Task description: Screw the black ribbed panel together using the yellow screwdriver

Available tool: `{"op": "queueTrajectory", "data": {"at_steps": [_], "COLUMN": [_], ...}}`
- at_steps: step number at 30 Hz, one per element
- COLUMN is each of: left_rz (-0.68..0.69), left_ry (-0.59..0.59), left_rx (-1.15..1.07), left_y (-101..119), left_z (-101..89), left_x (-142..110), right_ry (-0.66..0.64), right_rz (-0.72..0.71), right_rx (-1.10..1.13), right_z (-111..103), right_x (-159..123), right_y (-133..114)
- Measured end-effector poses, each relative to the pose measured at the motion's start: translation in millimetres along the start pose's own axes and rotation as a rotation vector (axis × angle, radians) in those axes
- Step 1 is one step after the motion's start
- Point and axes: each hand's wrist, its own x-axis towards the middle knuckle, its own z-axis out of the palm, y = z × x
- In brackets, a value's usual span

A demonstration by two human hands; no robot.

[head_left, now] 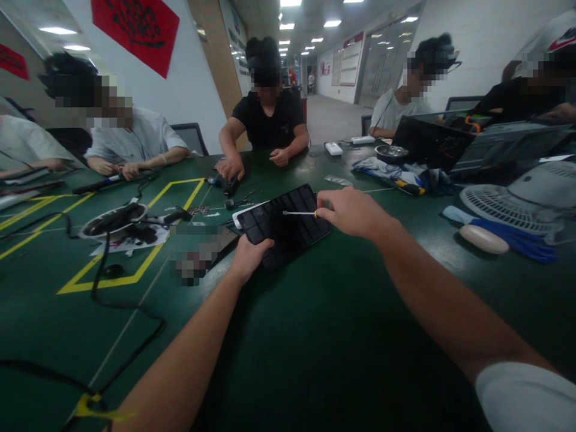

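Note:
A glossy black flat panel (pixel 283 237), shaped like a tablet, is held tilted just above the green table. My left hand (pixel 247 259) is closed on its near left edge, with the thumb lying over the front face. In my right hand (pixel 353 210) is a slim screwdriver (pixel 301 213), pinched by its yellow handle end. Its metal shaft points left across the panel's face; whether the tip touches the surface cannot be made out. Behind the panel's left corner a white object (pixel 238 219) partly shows, and a blurred-out flat item (pixel 204 255) lies left of it.
Across the green table (pixel 315 336), a co-worker's hand (pixel 231 168) handles a dark tool among small loose parts. Cables (pixel 96 282) and a white-rimmed dish of dark parts (pixel 114 219) lie left. At right are a fan (pixel 508 207), blue gloves (pixel 526 240) and a computer mouse (pixel 483 239).

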Motion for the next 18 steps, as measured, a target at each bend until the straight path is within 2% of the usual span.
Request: {"op": "queueTrajectory", "data": {"at_steps": [12,18], "left_rz": [0.029,0.045], "left_ry": [-0.023,-0.031], "left_rx": [-0.003,0.009], "left_y": [-6.0,-9.6], "left_z": [-1.0,-2.2], "left_x": [-0.5,2.1], "right_ry": [-0.035,-0.021], "right_rz": [-0.040,0.012], "right_rx": [-0.037,-0.043], "right_z": [7.6,4.8], "right_x": [-2.2,-2.3], "right_y": [5.7,3.8]}}
